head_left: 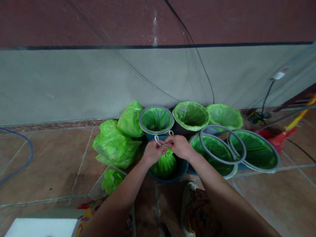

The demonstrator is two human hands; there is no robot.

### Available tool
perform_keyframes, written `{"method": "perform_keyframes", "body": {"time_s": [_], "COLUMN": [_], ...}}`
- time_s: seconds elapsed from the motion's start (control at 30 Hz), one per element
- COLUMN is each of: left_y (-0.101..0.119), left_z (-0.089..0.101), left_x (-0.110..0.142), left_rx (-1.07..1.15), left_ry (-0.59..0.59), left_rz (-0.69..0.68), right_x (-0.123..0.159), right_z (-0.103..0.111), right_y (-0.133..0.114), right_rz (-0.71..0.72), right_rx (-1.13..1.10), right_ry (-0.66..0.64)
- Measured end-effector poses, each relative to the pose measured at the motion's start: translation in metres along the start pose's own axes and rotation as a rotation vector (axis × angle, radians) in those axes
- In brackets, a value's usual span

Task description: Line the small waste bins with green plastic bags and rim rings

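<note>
In the middle of the head view, my left hand (154,151) and my right hand (178,146) meet over a blue bin (182,170). Both are closed in a pinch on the drawstring (157,140) of a green garbage bag (164,166). White loops of the string stick up above the fingers. Below my hands the bag is gathered at its neck and sits inside the bin. The exact shape of the string between my fingertips is too small to make out.
Several bins with green liners, such as a grey-rimmed bin (142,123), stand behind and to the right. A loose grey ring (202,144) lies across two of them. Filled green bags (116,145) lie left. A blue hose (30,146) curves over the floor.
</note>
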State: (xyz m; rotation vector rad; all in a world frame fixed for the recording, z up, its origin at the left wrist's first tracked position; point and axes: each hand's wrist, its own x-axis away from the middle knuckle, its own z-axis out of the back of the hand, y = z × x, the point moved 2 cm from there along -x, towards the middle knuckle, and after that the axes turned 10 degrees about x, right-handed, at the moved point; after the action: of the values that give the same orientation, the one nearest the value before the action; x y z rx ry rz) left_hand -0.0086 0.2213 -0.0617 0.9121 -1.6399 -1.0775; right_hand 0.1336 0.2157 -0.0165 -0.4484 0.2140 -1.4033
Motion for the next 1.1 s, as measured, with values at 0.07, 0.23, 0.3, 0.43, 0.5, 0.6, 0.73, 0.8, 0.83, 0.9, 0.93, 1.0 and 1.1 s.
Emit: {"method": "perform_keyframes", "body": {"time_s": [0.07,0.23,0.3,0.43,0.5,0.6,0.73,0.8,0.83,0.9,0.93,1.0,1.1], "left_y": [0.0,0.001,-0.001,-0.005,-0.007,-0.01,-0.015,-0.016,-0.016,-0.016,-0.016,-0.015,-0.014], "left_z": [0.002,0.007,0.008,0.01,0.01,0.007,0.0,-0.003,-0.004,-0.005,-0.005,-0.004,-0.003], "left_x": [0.001,0.003,0.002,-0.004,-0.005,-0.004,0.0,0.001,0.002,0.002,0.003,0.003,0.002], "left_rx": [0.113,0.182,0.148,-0.055,-0.205,-0.372,-0.421,-0.412,-0.407,-0.399,-0.397,-0.401,-0.418], "left_ry": [0.06,0.128,0.11,0.068,0.061,0.064,0.098,0.104,0.107,0.115,0.118,0.114,0.095], "left_rz": [0.091,-0.002,-0.071,-0.197,-0.256,-0.314,-0.367,-0.371,-0.373,-0.378,-0.379,-0.375,-0.361], "right_x": [0.002,0.006,0.006,0.006,0.005,0.003,0.001,0.001,0.001,0.001,0.001,0.0,-0.001], "right_z": [0.004,0.003,0.001,-0.001,-0.002,-0.004,-0.007,-0.008,-0.009,-0.01,-0.011,-0.015,-0.019], "right_y": [-0.001,0.0,0.001,0.002,0.003,0.003,0.003,0.002,0.002,0.003,0.004,0.008,0.012], "right_rz": [-0.04,-0.037,-0.036,-0.059,-0.06,-0.033,-0.039,-0.047,-0.05,-0.06,-0.063,-0.076,-0.141], "right_rx": [-0.001,-0.04,-0.025,0.011,0.035,0.069,0.056,0.022,0.001,-0.047,-0.078,-0.162,-0.285], "right_ry": [-0.001,-0.142,-0.167,-0.173,-0.172,-0.148,-0.154,-0.171,-0.184,-0.212,-0.222,-0.223,-0.228]}}
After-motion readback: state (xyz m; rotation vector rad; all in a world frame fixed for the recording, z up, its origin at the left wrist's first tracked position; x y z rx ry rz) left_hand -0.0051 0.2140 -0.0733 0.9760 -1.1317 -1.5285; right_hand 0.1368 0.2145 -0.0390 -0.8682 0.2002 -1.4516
